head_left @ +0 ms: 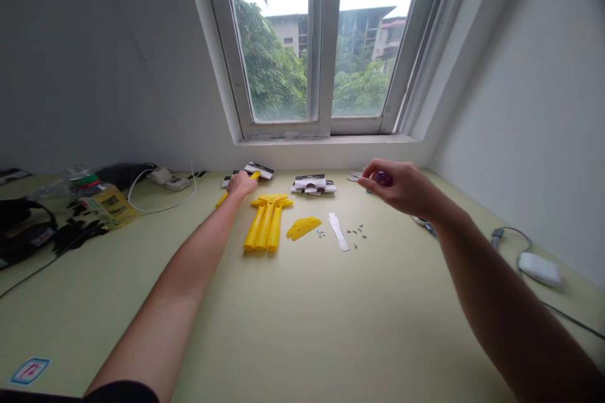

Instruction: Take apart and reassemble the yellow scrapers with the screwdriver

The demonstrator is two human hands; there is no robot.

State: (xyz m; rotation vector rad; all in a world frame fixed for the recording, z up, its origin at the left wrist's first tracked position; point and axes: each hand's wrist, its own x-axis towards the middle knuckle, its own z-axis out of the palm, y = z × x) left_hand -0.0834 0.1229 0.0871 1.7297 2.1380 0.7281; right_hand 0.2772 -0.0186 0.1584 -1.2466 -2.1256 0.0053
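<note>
At the far left of the work area, my left hand [242, 182] is closed around a yellow T-shaped scraper [221, 199]; its head end shows past my fingers, beside black-and-white printed cards [261, 170]. My right hand [401, 184] is raised over the far right of the table, its fingers wrapped on a tool with a rounded purple handle [382, 178]; the working end is not clear. Between the hands lie several yellow T-shaped handles [267, 227] side by side, flat yellow plates [303, 227], small nuts [321, 233], white strips [338, 232] and loose screws [355, 232].
A stack of printed cards [313, 184] lies near the window wall. On the left are a bottle of yellow liquid [106, 201], a white cable with adapters [170, 181] and black gear [23, 233]. A white device [540, 269] with a cable is at right.
</note>
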